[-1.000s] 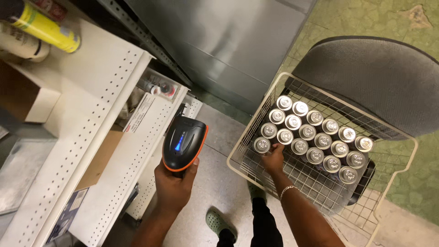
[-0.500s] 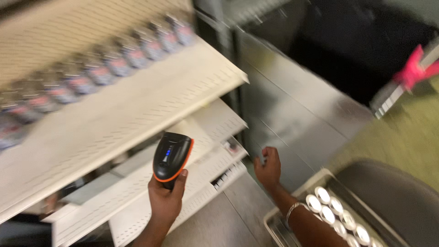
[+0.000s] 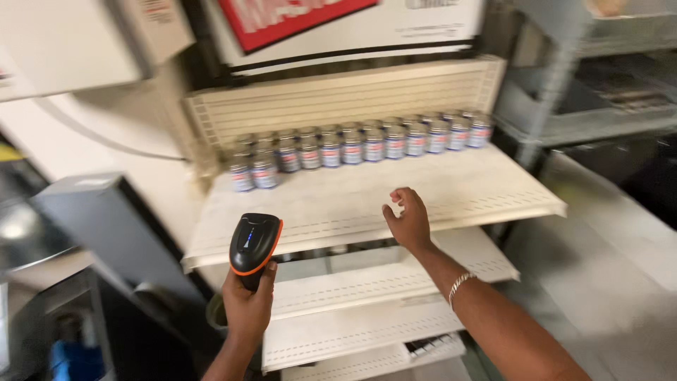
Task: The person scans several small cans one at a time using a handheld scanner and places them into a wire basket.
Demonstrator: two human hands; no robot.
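Our left hand (image 3: 248, 310) is wrapped tight around the grip of a black and orange handheld scanner (image 3: 254, 243), its head raised toward the shelf, while our right hand (image 3: 407, 220) hovers empty over the cream shelf (image 3: 367, 201), fingers loosely curled and touching nothing. We judge we are at the scanning stage, with the row of small jars (image 3: 360, 147) standing along the shelf's back edge, well beyond both hands. Any next move would need the scanner aimed squarely at a jar label or shelf tag.
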